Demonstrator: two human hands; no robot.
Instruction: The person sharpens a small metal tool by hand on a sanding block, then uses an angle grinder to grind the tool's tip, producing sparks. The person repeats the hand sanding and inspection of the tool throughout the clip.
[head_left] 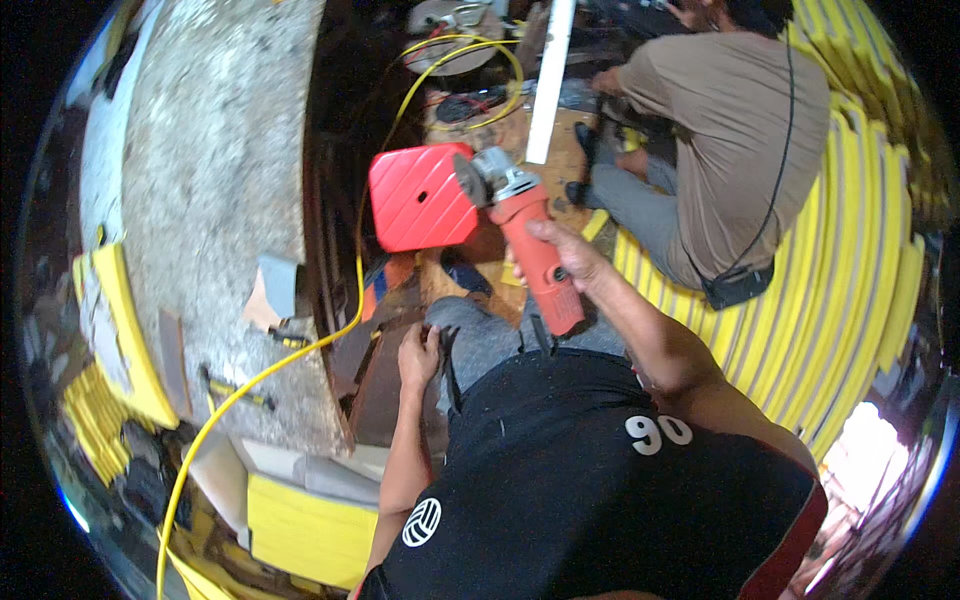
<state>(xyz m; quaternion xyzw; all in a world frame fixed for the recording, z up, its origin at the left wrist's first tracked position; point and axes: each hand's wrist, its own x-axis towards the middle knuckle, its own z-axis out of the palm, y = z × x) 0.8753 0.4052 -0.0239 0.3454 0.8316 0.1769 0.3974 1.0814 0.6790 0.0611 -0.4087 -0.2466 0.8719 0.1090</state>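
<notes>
In my right hand [575, 255] is an orange-red angle grinder [545, 270], gripped around its body in front of my lap. Its silver metal head and round disc point up and to the left, over the edge of a red plastic stool [420, 205] with a small hole in its seat. My left hand [418, 355] is curled closed beside my left thigh, next to a dark strap; whatever its fingers hold, if anything, is hidden.
A worn, stained work board [215, 180] spans the left, bearing scraps and small tools. A yellow cord [270, 372] runs across it. To the right, a seated co-worker [735, 150] is beside stacked yellow-edged sheets [790, 340]. A long white strip [551, 85] lies ahead.
</notes>
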